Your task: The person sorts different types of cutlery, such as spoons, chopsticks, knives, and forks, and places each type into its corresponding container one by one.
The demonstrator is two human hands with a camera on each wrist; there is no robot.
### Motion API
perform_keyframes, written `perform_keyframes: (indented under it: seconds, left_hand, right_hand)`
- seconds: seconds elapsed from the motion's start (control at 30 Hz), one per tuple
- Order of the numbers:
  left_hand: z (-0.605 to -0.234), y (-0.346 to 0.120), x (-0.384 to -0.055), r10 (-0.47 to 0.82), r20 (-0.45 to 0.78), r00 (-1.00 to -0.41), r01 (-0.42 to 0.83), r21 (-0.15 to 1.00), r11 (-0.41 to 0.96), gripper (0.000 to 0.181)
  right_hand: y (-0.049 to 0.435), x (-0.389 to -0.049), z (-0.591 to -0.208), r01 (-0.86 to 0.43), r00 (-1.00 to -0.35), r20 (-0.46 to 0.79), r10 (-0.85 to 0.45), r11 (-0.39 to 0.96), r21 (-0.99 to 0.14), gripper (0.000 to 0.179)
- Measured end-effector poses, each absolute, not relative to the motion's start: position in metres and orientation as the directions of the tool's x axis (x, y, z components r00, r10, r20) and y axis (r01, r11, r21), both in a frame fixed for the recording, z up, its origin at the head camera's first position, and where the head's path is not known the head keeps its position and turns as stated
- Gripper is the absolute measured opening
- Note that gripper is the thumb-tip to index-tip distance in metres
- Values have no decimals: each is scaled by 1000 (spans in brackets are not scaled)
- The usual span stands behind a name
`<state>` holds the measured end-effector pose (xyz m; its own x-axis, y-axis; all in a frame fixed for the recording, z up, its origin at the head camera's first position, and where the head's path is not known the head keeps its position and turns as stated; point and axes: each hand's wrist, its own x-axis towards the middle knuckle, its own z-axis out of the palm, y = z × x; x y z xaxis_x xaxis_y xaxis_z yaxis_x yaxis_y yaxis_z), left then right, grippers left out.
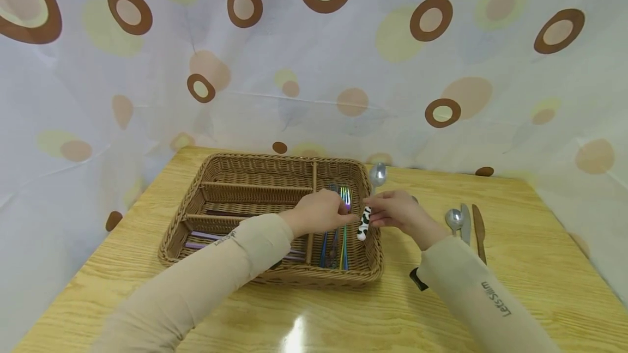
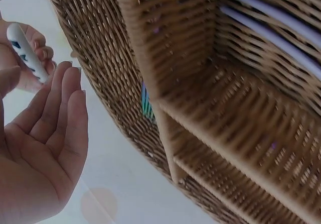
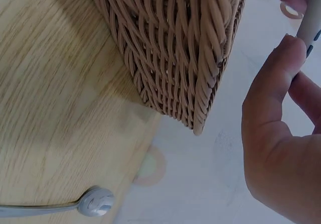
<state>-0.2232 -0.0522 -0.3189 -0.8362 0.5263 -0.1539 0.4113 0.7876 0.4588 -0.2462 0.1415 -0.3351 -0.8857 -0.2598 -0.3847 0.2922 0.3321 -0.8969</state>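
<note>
My right hand (image 1: 399,212) pinches a spoon by its white handle with dark patches (image 1: 364,223), over the right rim of the wicker basket (image 1: 375,257). The spoon's metal bowl (image 1: 378,174) points away toward the back. Its handle (image 3: 312,20) shows only partly in the right wrist view. My left hand (image 1: 321,212) is above the basket's right compartment, fingertips close to the handle's lower end. In the left wrist view, the fingers of my left hand (image 2: 47,133) are nearly straight; whether they touch the handle (image 2: 27,53) I cannot tell. Below lie forks with iridescent tines (image 1: 345,196).
Lilac-handled utensils (image 1: 206,236) lie in the basket's front left compartment. Right of the basket, on the wooden table (image 1: 530,266), are a metal spoon (image 1: 454,218), a silver knife (image 1: 465,225) and a brown knife (image 1: 479,227). A patterned cloth (image 1: 343,70) hangs behind.
</note>
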Motion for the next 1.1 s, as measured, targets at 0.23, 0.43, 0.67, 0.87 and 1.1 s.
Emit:
perform_keyframes:
  seconds: [0.23, 0.43, 0.67, 0.87, 1.1]
  left_hand:
    - [-321, -40, -221, 531, -166, -831, 404, 477, 781, 39]
    - [-321, -40, -222, 531, -193, -825, 376, 513, 771, 51]
    - [-320, -47, -224, 530, -235, -815, 276, 646, 711, 49]
    - [-322, -51, -227, 519, -267, -812, 206, 701, 683, 36]
    - [-324, -67, -232, 473, -317, -822, 111, 726, 679, 22]
  right_hand:
    - [135, -246, -336, 298, -893, -373, -254, 290, -910, 35]
    - [130, -245, -336, 284, -899, -357, -254, 283, -916, 22]
    - [127, -245, -335, 274, -899, -351, -263, 288, -918, 15]
    - [125, -246, -336, 246, -903, -340, -263, 332, -911, 19]
    - [125, -246, -336, 236, -903, -347, -256, 380, -894, 54]
